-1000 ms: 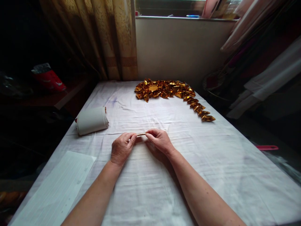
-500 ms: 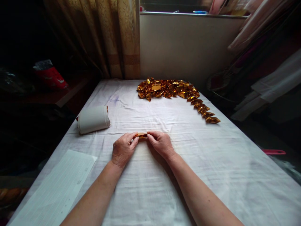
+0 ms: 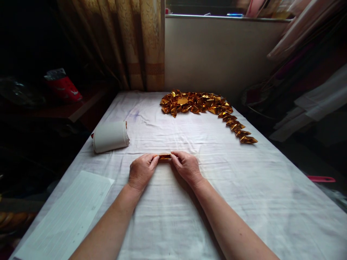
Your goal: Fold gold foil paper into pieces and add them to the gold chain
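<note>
Between my two hands is a narrow folded strip of gold foil paper, held level just at the middle of the cloth-covered table. My left hand pinches its left end between thumb and fingers. The right end is gripped the same way by my right hand. Both ends of the strip are hidden under the fingertips. Beyond the hands, a pile of folded gold foil pieces lies at the far edge, with a row of several pieces trailing off to the right.
A curled stack of white-backed paper rests on the white tablecloth at left. Nearer lies a lined paper sheet. A red packet sits on a dark side surface. Behind the table are a curtain and a wall.
The view has shifted slightly, so the surroundings appear a little further right. My hands keep their pinch on the foil strip, whose visible face has tilted slightly.
</note>
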A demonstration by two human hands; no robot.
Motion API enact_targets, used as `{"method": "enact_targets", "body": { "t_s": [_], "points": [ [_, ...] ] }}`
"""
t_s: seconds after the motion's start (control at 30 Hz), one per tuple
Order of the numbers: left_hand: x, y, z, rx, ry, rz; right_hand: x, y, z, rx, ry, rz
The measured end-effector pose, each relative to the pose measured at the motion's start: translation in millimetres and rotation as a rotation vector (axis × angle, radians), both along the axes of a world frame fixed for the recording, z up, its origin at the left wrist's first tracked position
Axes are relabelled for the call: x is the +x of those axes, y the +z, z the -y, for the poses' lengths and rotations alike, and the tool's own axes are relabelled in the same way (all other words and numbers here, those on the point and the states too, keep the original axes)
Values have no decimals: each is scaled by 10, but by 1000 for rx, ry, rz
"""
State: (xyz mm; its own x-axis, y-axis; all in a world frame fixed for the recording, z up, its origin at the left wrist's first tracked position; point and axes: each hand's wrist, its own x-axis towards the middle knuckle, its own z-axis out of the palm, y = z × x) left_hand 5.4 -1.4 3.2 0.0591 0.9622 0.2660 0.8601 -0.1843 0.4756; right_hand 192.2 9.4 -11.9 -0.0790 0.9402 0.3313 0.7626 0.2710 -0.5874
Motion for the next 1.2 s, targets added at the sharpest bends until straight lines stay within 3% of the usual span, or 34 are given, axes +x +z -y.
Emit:
{"method": "enact_targets", "body": {
  "t_s": [0.2, 0.43, 0.9, 1.07, 1.2],
  "points": [
    [0, -38, 6, 34, 7, 52, 18, 84, 25, -5, -6, 143],
    [14, -25, 15, 36, -4, -13, 9, 53, 22, -5, -18, 151],
    [45, -19, -19, 8, 66, -148, -64, 32, 73, 73, 105, 122],
    [65, -40, 14, 10, 3, -143, -51, 12, 42, 92, 46, 124],
    [45, -69, -30, 49, 33, -90, -61, 21, 60, 127, 121, 101]
  ]
}}
